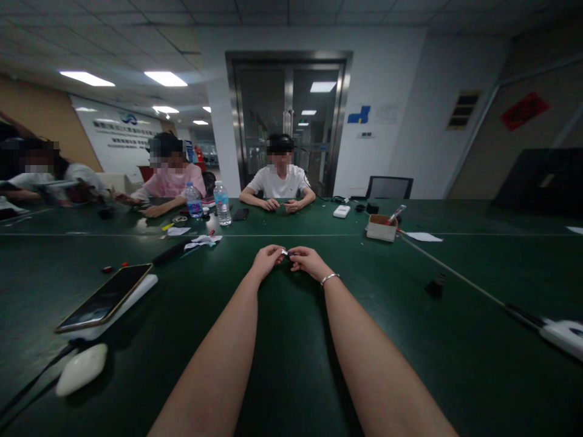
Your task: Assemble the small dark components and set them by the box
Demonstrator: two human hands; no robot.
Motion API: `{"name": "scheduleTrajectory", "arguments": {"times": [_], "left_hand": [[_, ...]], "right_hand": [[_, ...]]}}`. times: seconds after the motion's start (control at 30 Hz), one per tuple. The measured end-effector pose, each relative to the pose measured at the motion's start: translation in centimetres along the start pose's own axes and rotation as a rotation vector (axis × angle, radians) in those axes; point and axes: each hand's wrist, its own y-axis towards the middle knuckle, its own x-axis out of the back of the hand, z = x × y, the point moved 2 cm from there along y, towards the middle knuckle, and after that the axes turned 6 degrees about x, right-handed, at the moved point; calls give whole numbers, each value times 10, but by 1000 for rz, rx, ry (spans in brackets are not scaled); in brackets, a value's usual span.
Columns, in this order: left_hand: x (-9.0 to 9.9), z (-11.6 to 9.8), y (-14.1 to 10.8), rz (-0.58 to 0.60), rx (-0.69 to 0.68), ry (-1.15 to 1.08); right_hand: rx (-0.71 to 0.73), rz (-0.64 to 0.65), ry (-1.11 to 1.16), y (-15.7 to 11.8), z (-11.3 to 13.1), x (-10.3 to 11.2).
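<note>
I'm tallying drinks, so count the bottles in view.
2. The left bottle stands across the table, by the person in pink; the right bottle stands just beside it, nearer the middle. Others may be hidden at far left.

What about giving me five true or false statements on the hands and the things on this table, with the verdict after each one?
1. A silver bracelet circles the right wrist. True.
2. The left hand lies flat with its fingers spread. False: its fingertips pinch a small shiny piece, too small to identify.
3. Two bottles stand upright on the table. True.
4. The phone with the gold edge lies directly on the tabletop. False: it rests on a white object.
5. The person straight across wears a white top. True.
</note>
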Motion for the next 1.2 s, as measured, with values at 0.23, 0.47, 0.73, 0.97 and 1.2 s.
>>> {"name": "scheduleTrajectory", "arguments": {"times": [0.23,0.47,0.73,0.97,1.2], "left_hand": [[0,-2,-2,-14,-44,21],[-1,-12,-9,-12,-70,15],[2,-4,-3,-87,-71,141],[0,-11,-10,-188,-20,405],[-4,-26,-21,-215,-23,672]], "right_hand": [[3,-14,11,-3,2,0],[-2,-6,17,-3,3,0],[-2,14,-21,-3,3,-1],[21,74,-17,-3,3,0],[17,143,-35,-4,5,-2]]}}
